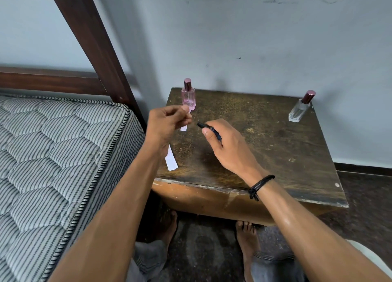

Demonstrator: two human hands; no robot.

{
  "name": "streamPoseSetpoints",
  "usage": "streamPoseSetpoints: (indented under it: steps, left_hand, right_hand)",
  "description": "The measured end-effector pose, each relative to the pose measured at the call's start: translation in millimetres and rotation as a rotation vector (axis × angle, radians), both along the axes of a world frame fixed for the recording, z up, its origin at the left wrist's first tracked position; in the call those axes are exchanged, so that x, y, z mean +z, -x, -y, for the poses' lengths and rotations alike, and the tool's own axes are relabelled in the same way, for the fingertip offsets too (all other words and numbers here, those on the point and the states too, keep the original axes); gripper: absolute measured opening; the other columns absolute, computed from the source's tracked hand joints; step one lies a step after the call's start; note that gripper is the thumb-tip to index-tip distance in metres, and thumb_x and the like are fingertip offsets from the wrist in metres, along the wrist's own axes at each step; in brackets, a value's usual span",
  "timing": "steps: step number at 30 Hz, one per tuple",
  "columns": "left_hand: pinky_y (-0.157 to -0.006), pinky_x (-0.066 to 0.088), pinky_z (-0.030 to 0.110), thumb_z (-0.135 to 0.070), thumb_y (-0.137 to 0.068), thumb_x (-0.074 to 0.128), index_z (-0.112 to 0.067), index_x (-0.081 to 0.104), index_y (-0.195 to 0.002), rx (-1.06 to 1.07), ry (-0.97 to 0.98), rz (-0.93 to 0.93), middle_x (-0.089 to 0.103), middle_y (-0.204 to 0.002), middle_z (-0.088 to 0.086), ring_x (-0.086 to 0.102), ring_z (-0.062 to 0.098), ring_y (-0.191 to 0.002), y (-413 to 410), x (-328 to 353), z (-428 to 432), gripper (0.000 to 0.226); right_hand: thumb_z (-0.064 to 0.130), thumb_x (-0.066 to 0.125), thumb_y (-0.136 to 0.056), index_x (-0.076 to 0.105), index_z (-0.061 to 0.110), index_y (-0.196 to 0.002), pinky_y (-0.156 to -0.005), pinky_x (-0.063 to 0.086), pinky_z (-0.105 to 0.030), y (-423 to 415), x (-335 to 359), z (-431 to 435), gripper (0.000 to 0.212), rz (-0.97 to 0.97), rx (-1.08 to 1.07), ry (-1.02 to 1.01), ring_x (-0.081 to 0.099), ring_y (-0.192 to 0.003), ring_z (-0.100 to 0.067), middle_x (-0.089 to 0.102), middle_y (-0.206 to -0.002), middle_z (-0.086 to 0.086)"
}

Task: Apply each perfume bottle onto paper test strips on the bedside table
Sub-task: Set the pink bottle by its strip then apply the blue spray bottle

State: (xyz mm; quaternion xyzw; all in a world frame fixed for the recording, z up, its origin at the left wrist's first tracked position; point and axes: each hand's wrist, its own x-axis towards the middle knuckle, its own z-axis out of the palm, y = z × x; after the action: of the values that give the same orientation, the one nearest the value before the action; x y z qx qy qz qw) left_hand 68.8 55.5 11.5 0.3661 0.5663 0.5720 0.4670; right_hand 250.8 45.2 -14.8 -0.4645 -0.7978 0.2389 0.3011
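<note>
A pale wall (254, 38) fills the upper half of the frame. A striped, quilted mattress (53, 154) takes up the left side, and a dark wooden bed post (93, 42) slants from the top edge down to its corner. The worn bedside table (286, 150) sits in the centre and right of the frame, its back edge against the wall.

Both forearms reach in from the bottom edge over the table's front left part. The left hand (167, 122) is raised at centre left, with thumb and fingers pinching a white paper strip (184, 128) that hangs down from the fingertips. The right hand (229, 146), just to its right, is curled around a small dark bottle (210, 130), whose tip points left toward the held strip, close to it but not touching.

A pink perfume bottle (188, 97) with a dark pink cap stands upright at the table's back left corner, right behind the left hand's fingertips. A clear perfume bottle (300, 109) with a similar cap stands at the back right corner, well apart from the hands. A second paper strip (171, 159) lies flat near the table's left edge, partly hidden by the left wrist. A black cord band (259, 186) circles the right wrist.
</note>
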Motion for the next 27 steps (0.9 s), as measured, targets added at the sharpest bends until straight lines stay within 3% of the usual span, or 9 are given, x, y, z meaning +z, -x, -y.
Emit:
streamPoseSetpoints:
  steps: [3,11,13,15,19,23,27]
  left_hand:
    - [-0.071,0.059,0.019,-0.014,-0.090,0.073,0.001,0.074,-0.090,0.009,-0.002,-0.004,0.072,-0.078,0.012,0.069,0.016,-0.067,10,1,-1,0.015]
    - [-0.077,0.060,0.025,-0.014,-0.089,0.074,-0.006,0.076,-0.089,-0.014,0.012,-0.114,0.074,-0.078,0.011,0.069,0.020,-0.074,10,0,-1,0.008]
    - [-0.082,0.060,0.032,-0.015,-0.088,0.076,-0.007,0.077,-0.090,-0.035,0.022,-0.211,0.074,-0.078,0.009,0.070,0.020,-0.074,10,-2,-1,0.008]
    - [-0.082,0.061,0.034,-0.022,-0.086,0.079,-0.013,0.078,-0.090,-0.068,0.036,-0.410,0.076,-0.080,0.004,0.072,0.019,-0.076,9,-6,-1,0.010]
    - [-0.077,0.054,0.026,-0.031,-0.085,0.079,-0.023,0.079,-0.090,-0.174,0.083,-0.861,0.073,-0.084,-0.009,0.068,0.008,-0.080,1,-8,3,0.010]
    - [-0.084,0.053,0.031,-0.029,-0.086,0.077,-0.027,0.077,-0.093,-0.260,0.136,-0.987,0.073,-0.094,-0.006,0.067,0.014,-0.089,-4,-12,3,0.008]
    - [-0.080,0.048,0.027,-0.026,-0.087,0.076,-0.028,0.076,-0.097,-0.279,0.184,-1.032,0.069,-0.092,-0.007,0.065,0.014,-0.090,-3,-14,3,0.010]
  right_hand:
    - [0.037,0.045,-0.108,0.061,0.015,-0.122,-0.065,0.038,-0.013,0,-2,3,0.031,0.006,0.009,0.020,0.051,-0.077,-0.004,0.053,-0.102,0.012]
    - [0.039,0.047,-0.107,0.065,0.016,-0.108,-0.060,0.035,-0.015,-2,4,-5,0.029,-0.121,-0.099,0.178,0.049,-0.071,-0.005,0.055,-0.084,0.003]
    - [0.039,0.050,-0.106,0.067,0.019,-0.109,-0.061,0.036,-0.013,-2,6,-6,0.027,-0.203,-0.122,0.256,0.050,-0.068,0.000,0.057,-0.081,0.008]
    - [0.036,0.053,-0.105,0.072,0.018,-0.109,-0.064,0.041,-0.020,-2,7,-8,0.026,-0.388,-0.129,0.374,0.052,-0.065,-0.003,0.059,-0.079,0.009]
    - [0.023,0.056,-0.105,0.075,0.011,-0.108,-0.059,0.044,-0.026,-7,15,-10,0.023,-0.750,-0.149,0.627,0.055,-0.066,-0.018,0.061,-0.081,-0.008]
    - [0.019,0.059,-0.103,0.073,0.009,-0.113,-0.064,0.047,-0.031,-12,18,-15,0.021,-0.887,-0.176,0.712,0.060,-0.067,-0.022,0.064,-0.076,-0.007]
    - [0.015,0.064,-0.099,0.072,0.014,-0.115,-0.064,0.050,-0.031,-17,18,-18,0.018,-0.929,-0.216,0.707,0.059,-0.062,-0.018,0.065,-0.077,-0.008]
